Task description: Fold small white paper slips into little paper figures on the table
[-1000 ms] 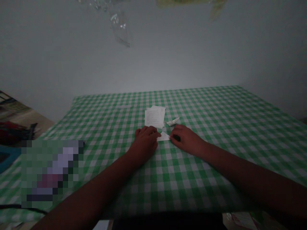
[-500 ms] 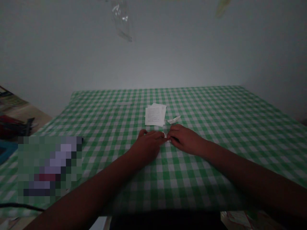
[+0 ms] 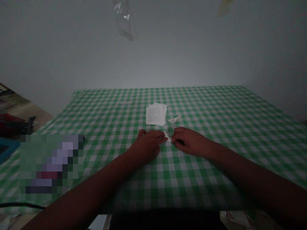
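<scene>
A small folded piece of white paper (image 3: 168, 137) lies on the tablecloth, mostly covered by my fingers. My left hand (image 3: 149, 143) is closed over its left side, fingertips pressing it down. At the paper's right tip, the thumb and fingers of my right hand (image 3: 189, 140) are pinched together. Just beyond my right hand rests a folded paper boat (image 3: 175, 119). Farther off to its left is a loose stack of printed paper sheets (image 3: 154, 115).
A green and white checked tablecloth (image 3: 216, 111) covers the table up to the wall. A blurred-out object (image 3: 55, 159) lies at the left, with a black cable (image 3: 21, 205) near the front edge. A clear plastic piece (image 3: 124, 20) hangs on the wall.
My right hand has shifted slightly to the right, away from my left hand, so more of the folded paper shows between them. My left hand stays nearly in place.
</scene>
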Demonstrator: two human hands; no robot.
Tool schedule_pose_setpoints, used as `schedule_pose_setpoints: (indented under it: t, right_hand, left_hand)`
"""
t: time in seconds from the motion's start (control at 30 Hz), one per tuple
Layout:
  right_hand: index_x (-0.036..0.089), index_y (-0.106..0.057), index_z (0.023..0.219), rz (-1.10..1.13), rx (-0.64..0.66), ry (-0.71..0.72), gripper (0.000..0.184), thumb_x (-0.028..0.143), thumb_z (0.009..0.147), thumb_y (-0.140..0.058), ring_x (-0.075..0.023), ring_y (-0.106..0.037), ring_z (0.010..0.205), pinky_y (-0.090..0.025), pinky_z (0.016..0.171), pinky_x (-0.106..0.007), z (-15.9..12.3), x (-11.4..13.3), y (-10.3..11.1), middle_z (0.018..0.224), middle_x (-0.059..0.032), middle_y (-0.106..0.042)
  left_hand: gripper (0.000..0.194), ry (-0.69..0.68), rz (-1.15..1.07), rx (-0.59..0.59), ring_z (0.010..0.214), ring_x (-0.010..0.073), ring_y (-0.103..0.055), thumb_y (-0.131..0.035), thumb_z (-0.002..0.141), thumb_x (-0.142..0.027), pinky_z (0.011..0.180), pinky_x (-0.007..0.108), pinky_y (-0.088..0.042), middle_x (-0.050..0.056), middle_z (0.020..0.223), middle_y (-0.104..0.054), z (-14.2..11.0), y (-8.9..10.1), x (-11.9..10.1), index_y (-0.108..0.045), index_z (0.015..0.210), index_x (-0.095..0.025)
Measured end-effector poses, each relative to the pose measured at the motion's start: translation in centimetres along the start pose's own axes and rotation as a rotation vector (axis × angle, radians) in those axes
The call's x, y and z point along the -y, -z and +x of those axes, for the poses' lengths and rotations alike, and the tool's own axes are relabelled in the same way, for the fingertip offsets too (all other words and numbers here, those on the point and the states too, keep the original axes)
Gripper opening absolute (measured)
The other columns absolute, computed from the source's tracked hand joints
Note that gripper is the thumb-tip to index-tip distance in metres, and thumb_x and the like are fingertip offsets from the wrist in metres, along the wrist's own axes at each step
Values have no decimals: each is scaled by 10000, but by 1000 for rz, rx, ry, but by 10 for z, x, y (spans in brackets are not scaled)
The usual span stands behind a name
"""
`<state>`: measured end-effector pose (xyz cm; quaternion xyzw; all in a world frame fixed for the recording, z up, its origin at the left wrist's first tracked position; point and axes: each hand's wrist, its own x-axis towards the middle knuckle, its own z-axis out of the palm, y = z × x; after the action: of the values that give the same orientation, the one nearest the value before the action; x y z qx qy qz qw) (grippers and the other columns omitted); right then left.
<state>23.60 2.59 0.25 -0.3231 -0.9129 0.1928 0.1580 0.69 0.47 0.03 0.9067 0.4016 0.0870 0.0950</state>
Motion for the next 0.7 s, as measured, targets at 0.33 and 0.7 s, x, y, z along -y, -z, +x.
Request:
schedule_pose_setpoints:
  t: [0.33,0.7]
  right_hand:
    - [164,-671,921,-23,-26,-53,169,141,885,-508,-184,-582,851,-452,753,-307,2,-5,-5,899,-62,-615]
    - [172,-669,921,-165,37,-90,171,190,922,-499,-184,-569,849,-426,720,-296,5,1,-6,889,-52,-611]
  left_hand:
    - [501,-19,-12,-2,1183,227,-518,-465,827,-91,905,421,-281,28,1341,-581,0,1,1,-566,1276,-289]
    - [518,-4,-3,6,1152,228,-535,-488,812,-84,904,414,-299,23,1340,-578,0,3,0,-569,1276,-298]
